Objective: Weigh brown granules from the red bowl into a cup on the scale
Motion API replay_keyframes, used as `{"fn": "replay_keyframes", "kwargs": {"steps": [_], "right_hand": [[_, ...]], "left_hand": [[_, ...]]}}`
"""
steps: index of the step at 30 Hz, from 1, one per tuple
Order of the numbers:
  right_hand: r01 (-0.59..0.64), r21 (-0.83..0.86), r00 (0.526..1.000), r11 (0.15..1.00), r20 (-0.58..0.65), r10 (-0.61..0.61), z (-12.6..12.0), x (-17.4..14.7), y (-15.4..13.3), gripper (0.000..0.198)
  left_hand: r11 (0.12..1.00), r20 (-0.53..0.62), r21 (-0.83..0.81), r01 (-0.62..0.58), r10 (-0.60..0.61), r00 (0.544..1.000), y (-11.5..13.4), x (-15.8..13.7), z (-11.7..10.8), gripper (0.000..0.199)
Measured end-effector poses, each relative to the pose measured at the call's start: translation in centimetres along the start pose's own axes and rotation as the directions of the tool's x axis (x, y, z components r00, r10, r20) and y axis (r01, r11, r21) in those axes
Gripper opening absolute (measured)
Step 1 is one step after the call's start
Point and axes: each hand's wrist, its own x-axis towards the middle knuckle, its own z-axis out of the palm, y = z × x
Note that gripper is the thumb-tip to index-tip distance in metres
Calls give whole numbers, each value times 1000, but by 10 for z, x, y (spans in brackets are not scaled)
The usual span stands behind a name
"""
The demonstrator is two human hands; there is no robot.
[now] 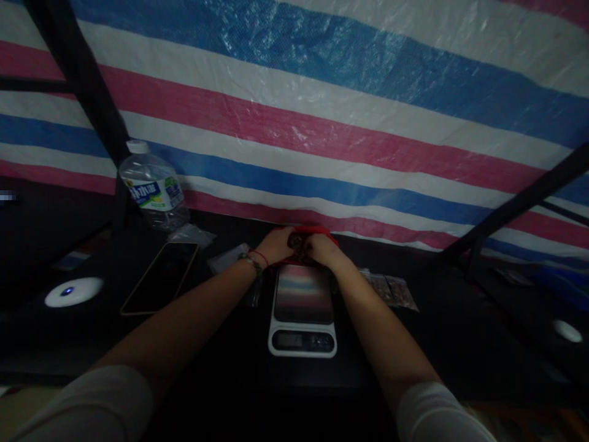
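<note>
A red container (322, 233) sits at the far edge of the dark desk (221, 362), just behind a white kitchen scale (302, 312); both hands meet over it, the left hand (277, 244) and right hand (322, 248) curled around a small dark clump of something between their fingertips; what it is cannot be told in the dim light; small clear packets (391, 288) lie right of the scale; a phone (161, 276) and a water bottle (154, 191) stand to the left; a striped tarp (322, 123) hangs behind.
</note>
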Motion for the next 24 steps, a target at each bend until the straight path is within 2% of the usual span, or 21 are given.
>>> {"fn": "replay_keyframes", "kwargs": {"steps": [4,6,8,13,16,24], "right_hand": [[21,146,979,989,-205,10,-7,-2,2,25],[66,220,952,973,-307,5,-10,-3,0,23],[129,249,933,960,-359,-32,-11,-4,-2,22],[234,226,929,945,-338,-149,-10,-2,-7,25],[255,227,926,940,-336,-170,-10,-1,-6,29],[140,261,920,955,-390,-28,-13,-4,-3,36]], "left_hand": [[999,-14,20,-41,41,999,-2,0,1,41],[999,-1,41,-32,32,999,-3,0,1,43],[998,22,62,-22,21,1000,-2,0,2,41],[999,34,42,-15,14,999,-1,1,3,39],[1000,36,28,-9,8,999,0,1,2,42],[999,33,-49,17,-15,999,7,-3,-4,48]]}}
